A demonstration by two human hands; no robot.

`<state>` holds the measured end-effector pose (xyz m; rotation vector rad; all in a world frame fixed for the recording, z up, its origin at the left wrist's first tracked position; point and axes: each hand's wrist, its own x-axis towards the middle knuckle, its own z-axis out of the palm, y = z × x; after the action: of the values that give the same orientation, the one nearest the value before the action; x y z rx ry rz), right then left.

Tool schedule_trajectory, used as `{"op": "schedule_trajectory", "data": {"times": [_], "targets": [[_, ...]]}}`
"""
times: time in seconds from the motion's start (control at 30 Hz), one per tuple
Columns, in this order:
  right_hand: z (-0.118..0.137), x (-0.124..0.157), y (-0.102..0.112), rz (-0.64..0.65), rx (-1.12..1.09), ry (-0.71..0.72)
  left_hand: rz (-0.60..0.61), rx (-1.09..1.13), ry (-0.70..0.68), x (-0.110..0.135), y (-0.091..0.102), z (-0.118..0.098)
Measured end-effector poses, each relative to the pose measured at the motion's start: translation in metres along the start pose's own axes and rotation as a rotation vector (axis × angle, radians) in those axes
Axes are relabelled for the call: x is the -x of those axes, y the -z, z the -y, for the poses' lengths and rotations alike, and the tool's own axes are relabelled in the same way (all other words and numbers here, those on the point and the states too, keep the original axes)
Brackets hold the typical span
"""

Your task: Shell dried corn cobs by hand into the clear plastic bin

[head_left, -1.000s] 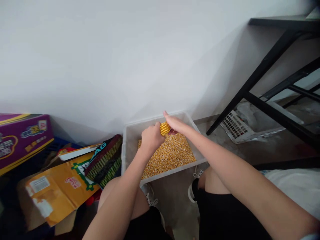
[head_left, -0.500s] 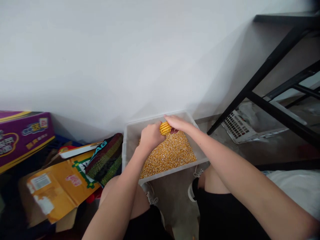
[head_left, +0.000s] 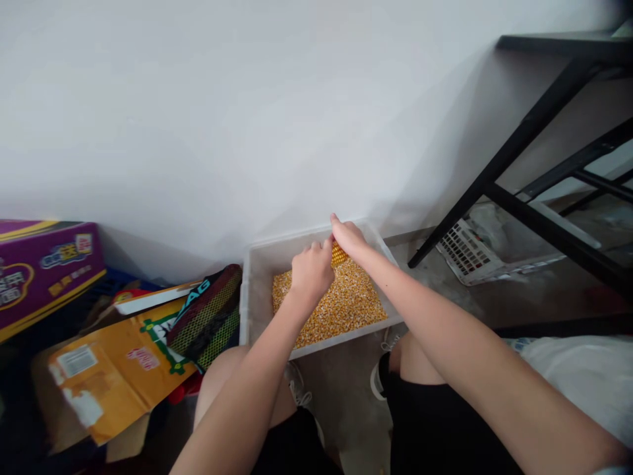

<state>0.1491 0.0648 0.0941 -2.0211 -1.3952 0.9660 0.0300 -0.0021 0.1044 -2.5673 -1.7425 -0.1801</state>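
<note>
A yellow corn cob [head_left: 339, 254] is held between my hands, over a pale plastic bin [head_left: 246, 297] that holds loose corn kernels [head_left: 346, 300]. My right hand [head_left: 349, 237] is closed round the cob's far side with its thumb sticking up. My left hand [head_left: 312, 269] is curled against the cob's near left side, its fingertips mostly hidden behind the knuckles. Much of the cob is covered by both hands; rows of kernels show in the gap.
A white wall [head_left: 222, 119] rises behind the bin. Left are a purple box [head_left: 49, 277], a flattened orange carton [head_left: 119, 369] and a mesh bag [head_left: 212, 323]. A black metal frame [head_left: 534, 132] and a white basket [head_left: 469, 254] stand right. My knees flank the bin.
My left hand has moved right and slightly down, rolling over the cob. The cob shows less and sits further right. My right thumb has lifted upward.
</note>
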Motion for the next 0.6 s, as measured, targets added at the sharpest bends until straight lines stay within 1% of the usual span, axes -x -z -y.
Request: {"op": "schedule_trajectory", "data": {"times": [0.07,0.17,0.27,0.43,0.6], "targets": [[0.002,0.002,-0.003,-0.053,0.014,0.018,0.01,0.02,0.003,0.001,0.0,-0.001],[0.002,0.005,-0.007,-0.084,-0.004,0.078,0.029,0.045,0.042,0.001,0.001,0.004],[0.002,0.005,-0.01,-0.097,-0.074,0.13,0.02,0.059,0.077,0.001,0.001,0.008],[0.006,0.005,-0.013,-0.164,-0.213,0.173,0.007,0.115,0.144,0.002,0.001,0.01],[0.011,0.007,-0.016,-0.122,-0.265,0.281,-0.008,0.233,0.213,0.001,0.003,0.015]]}}
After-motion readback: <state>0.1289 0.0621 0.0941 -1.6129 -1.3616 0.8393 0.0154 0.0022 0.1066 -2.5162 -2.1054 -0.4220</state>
